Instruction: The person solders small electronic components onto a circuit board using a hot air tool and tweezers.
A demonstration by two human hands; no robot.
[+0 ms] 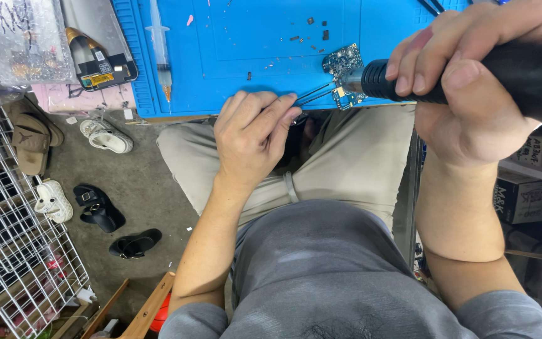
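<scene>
While the left hand (252, 135) pinches tweezers (315, 94) and the right hand (465, 81) clamps the hot-air tool (472, 75), the circuit board (344, 72) looks light and fragile; grip its edges.

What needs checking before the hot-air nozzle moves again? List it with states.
1. Left hand grips thin metal tweezers: ok.
2. Tweezer tips reach the small blue circuit board: ok.
3. Right hand holds the black hot-air handle firmly: ok.
4. Metal nozzle aimed at the board: ok.
5. Board fully on the blue silicone mat: not ok, it sits at the edge.
6. Heat on: cannot tell.
</scene>
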